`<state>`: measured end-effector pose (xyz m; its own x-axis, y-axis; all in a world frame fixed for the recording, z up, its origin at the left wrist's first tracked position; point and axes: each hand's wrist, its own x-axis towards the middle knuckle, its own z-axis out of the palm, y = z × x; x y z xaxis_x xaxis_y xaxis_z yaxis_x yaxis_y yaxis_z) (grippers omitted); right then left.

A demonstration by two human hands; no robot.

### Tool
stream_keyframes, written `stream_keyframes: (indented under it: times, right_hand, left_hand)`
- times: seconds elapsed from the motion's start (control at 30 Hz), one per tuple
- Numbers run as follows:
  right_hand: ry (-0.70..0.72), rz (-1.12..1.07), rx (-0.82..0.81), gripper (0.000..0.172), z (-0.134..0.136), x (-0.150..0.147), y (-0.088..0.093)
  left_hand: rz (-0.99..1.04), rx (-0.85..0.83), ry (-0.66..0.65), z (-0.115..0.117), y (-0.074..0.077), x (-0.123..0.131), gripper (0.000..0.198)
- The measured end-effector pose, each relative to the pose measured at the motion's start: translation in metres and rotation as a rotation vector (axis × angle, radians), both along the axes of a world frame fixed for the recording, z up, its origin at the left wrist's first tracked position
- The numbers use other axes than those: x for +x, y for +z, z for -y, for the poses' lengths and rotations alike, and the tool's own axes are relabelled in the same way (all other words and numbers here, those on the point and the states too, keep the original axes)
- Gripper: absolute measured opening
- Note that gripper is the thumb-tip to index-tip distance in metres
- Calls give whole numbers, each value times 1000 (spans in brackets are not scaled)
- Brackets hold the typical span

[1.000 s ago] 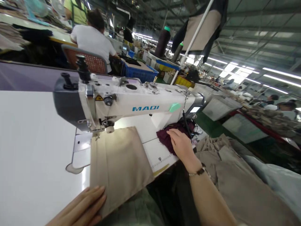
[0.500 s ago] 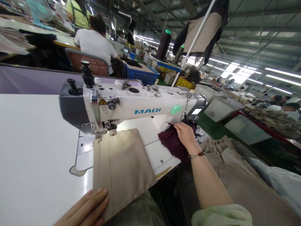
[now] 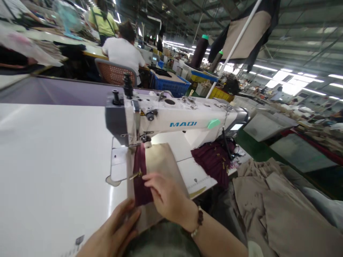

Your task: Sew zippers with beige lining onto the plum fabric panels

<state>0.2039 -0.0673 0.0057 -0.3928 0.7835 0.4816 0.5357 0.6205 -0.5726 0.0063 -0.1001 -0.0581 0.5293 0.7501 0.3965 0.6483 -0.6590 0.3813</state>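
The single camera sits on the person's own head, looking forward and down across the work. The left hand (image 3: 115, 226) and right hand (image 3: 171, 200) enter from the bottom edge, nearest the lens. Just beyond, the Maqi sewing machine (image 3: 160, 123) stands around mid-frame, seen from its long side and from above, its top surface showing. The wide view also takes in the white tabletop (image 3: 53, 160) at left and, far off, the factory roof (image 3: 302, 44) at upper right.

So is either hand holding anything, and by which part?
The right hand touches the right edge of the maroon zipper; the left hand is at its near end. Whether either grips can't be told.
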Motion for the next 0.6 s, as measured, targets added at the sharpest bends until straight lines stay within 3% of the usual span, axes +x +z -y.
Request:
stream_keyframes:
  times: [0.1, 0.2, 0.4, 0.6]
  right_hand:
    - [123, 260, -45, 20, 8, -18, -20]
    - [151, 348, -42, 17, 6, -17, -26]
    - [174, 523, -106, 22, -4, -14, -8]
    - [111, 652, -107, 22, -35, -23, 4]
  left_hand:
    - [-62, 75, -12, 3, 17, 4, 28]
    - [-103, 76, -3, 5, 27, 5, 21]
    - [-100, -45, -47, 6, 34, 7, 6]
    - [-35, -54, -25, 7, 34, 8, 8]
